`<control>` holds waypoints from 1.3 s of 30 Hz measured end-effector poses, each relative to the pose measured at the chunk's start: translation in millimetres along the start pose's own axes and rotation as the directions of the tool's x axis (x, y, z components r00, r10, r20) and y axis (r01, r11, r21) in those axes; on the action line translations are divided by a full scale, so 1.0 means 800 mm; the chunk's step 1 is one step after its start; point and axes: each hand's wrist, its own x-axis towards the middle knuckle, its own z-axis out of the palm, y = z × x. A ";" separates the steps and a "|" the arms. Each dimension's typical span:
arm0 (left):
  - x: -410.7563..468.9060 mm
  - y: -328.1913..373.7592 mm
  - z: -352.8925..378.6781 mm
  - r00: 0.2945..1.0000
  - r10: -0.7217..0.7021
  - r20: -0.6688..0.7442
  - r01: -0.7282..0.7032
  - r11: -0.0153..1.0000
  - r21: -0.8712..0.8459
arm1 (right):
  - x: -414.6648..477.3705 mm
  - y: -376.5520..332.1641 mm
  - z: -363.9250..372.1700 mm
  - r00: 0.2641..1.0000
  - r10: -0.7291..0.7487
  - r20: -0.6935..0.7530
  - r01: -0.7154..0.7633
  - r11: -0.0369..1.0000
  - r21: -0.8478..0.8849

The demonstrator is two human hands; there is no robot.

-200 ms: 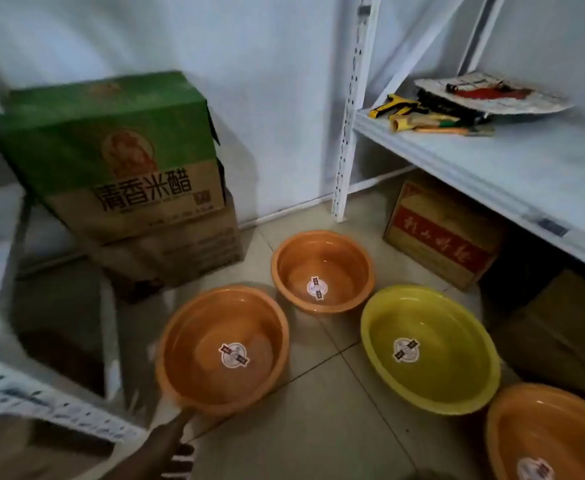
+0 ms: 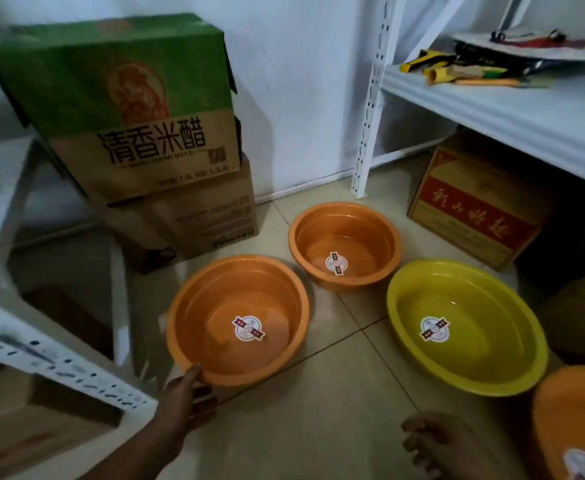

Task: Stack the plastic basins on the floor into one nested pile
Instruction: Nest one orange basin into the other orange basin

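Several plastic basins stand apart on the tiled floor, each with a round sticker inside. A large orange basin (image 2: 215, 306) is nearest on the left. My left hand (image 2: 185, 398) touches its near rim, thumb on the edge and fingers spread below it. A smaller orange basin (image 2: 363, 230) sits behind it. A wide yellow basin (image 2: 492, 351) lies to the right. Another orange basin (image 2: 575, 414) is cut off at the bottom right corner. My right hand (image 2: 436, 441) hovers low at the bottom, fingers loosely curled, holding nothing.
Two stacked cardboard boxes (image 2: 138, 133) stand against the wall at the left. A red and brown carton (image 2: 474, 209) sits under the white shelf (image 2: 512, 109), which carries tools. White metal racking (image 2: 42, 358) juts in at the lower left.
My left hand has reached forward to the near rim of the large orange basin. My right hand has come into view at the bottom. The camera has moved closer.
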 end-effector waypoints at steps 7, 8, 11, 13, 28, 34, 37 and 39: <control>0.019 -0.014 0.010 0.967 0.249 0.056 -0.239 0.960 -0.147 | 0.054 -0.075 0.053 0.997 -0.075 -0.018 0.077 0.990 0.116; 0.021 -0.012 0.010 0.962 0.264 0.070 -0.251 0.956 -0.150 | 0.069 -0.088 0.062 0.997 -0.074 -0.035 0.078 0.987 0.141; 0.026 -0.007 0.009 0.957 0.281 0.073 -0.264 0.947 -0.182 | 0.121 -0.124 0.084 0.995 -0.037 -0.088 0.062 0.953 0.297; 0.028 -0.004 0.010 0.960 0.277 0.053 -0.261 0.944 -0.200 | 0.154 -0.145 0.093 0.995 0.027 -0.101 0.020 0.900 0.435; 0.021 -0.002 0.015 0.969 0.228 0.091 -0.185 0.921 -0.342 | 0.252 -0.233 0.073 0.943 0.302 -0.137 -0.015 0.450 0.893; 0.013 0.003 0.013 0.956 0.241 0.167 -0.163 0.911 -0.378 | 0.236 -0.254 0.049 0.957 0.157 -0.245 0.166 0.398 0.902; 0.013 0.003 0.013 0.957 0.235 0.173 -0.159 0.917 -0.366 | 0.203 -0.263 0.042 0.971 0.028 -0.236 0.204 0.407 0.890; 0.014 0.002 0.015 0.960 0.228 0.166 -0.154 0.917 -0.368 | 0.174 -0.264 0.045 0.966 -0.074 -0.247 0.254 0.429 0.867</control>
